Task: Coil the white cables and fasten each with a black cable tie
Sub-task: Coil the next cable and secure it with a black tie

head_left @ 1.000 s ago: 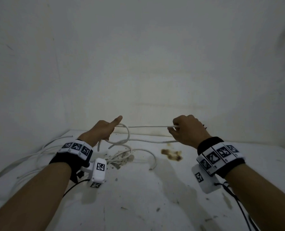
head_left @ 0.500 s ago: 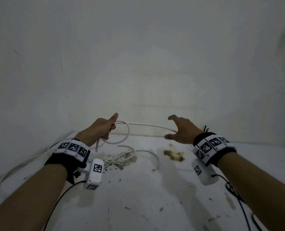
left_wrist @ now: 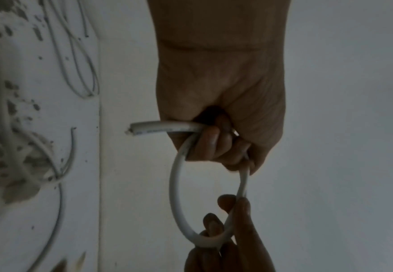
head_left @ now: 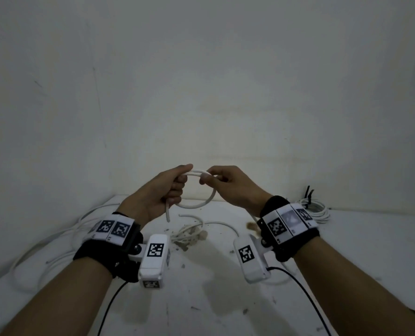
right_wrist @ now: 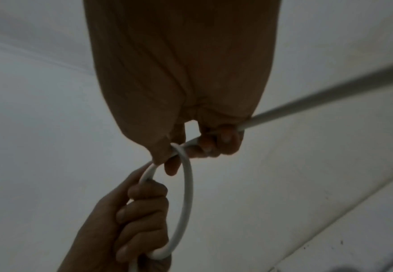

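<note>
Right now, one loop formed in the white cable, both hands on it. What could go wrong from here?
1. The loop looks stiff; only the left hand and right hand hold it shut, so a slack grip could let it spring open.
2. The cut end sticks out only a little below the left fist and may slip through.
3. The trailing cable runs off behind the right hand; it could snag the loose cables on the dirty table.

White cable [head_left: 202, 202]: smooth plastic jacket, slight sheen, faint printed lettering along it in the left wrist view. Counter [head_left: 225, 299]: matt white, rough with dark flecks and a brownish stain. Wrist bands [head_left: 288, 224]: black cloth, white printed marker panels. Wall [head_left: 201, 93]: matt, scuffed.
</note>
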`<state>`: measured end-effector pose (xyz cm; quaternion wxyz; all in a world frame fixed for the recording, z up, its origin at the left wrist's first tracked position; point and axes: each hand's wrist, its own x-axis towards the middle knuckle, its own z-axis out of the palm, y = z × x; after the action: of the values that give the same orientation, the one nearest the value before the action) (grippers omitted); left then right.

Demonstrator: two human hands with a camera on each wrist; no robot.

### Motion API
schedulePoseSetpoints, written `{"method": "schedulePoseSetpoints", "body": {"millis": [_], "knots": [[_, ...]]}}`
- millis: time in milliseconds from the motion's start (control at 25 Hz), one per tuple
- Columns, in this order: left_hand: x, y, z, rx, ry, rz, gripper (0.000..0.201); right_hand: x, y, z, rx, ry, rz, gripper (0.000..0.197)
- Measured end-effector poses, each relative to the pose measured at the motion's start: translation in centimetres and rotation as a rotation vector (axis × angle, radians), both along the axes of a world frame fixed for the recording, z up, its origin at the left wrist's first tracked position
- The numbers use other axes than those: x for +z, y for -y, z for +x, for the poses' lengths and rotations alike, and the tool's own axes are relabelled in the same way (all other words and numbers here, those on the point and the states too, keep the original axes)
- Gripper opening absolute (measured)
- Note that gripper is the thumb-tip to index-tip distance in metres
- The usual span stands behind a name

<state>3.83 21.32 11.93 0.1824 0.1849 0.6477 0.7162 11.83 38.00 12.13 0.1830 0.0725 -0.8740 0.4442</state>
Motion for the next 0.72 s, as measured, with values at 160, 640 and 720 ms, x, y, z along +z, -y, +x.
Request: {"method": "schedulePoseSetpoints", "body": {"millis": [160, 640, 720], "knots": [[-0.9, -1.5, 1.4, -0.014, 0.208, 0.193, 0.053, -1.5, 0.6, 0.9, -0.069, 0.01, -0.48, 0.03], [-2.4, -6.9, 3.9, 0.035, 0.479, 0.447, 0.05, -5.2, -3.1, 3.8, -0.217, -0.031, -0.816, 0.037], [-2.8, -7.2, 3.4, 0.008, 0.438, 0.453, 0.049, -5.6, -4.9, 4.3, -0.17, 0.054, -0.639, 0.037]]}}
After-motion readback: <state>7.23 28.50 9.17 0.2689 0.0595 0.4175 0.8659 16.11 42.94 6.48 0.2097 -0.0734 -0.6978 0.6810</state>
